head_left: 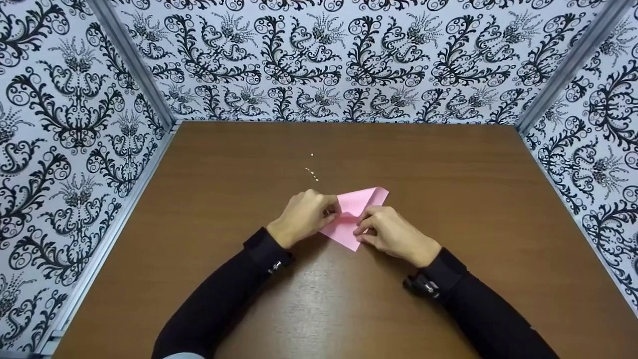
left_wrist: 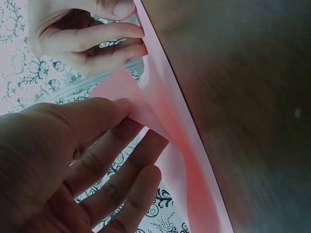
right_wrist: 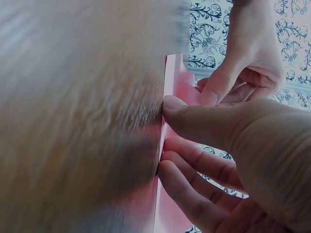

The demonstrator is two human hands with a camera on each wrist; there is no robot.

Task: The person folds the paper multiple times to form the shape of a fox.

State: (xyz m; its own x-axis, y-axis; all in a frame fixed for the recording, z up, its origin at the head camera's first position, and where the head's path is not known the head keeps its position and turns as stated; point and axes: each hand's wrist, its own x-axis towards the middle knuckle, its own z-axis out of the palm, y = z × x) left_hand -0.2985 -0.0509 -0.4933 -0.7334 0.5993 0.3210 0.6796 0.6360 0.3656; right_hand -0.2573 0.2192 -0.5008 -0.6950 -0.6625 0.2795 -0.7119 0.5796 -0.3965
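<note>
A folded sheet of pink paper [head_left: 356,203] lies on the brown table between the two hands. With thumb and forefinger, my left hand [head_left: 306,213] pinches a raised flap [left_wrist: 138,104] of the sheet, while its other fingers are spread beneath. On the paper's right side, my right hand [head_left: 396,234] rests its fingertips [right_wrist: 170,170] along the edge at the table surface. The right thumb [right_wrist: 194,116] touches the same edge, apart from the fingers. A narrow folded strip shows at the far right corner. Hands cover parts of the sheet's middle and sides.
Several small white specks [head_left: 312,173] lie on the brown table [head_left: 423,164] beyond the left hand. Patterned black-and-white walls [head_left: 319,55] with grey metal posts [head_left: 134,65] stand around the back and sides. Dark sleeves cover both arms.
</note>
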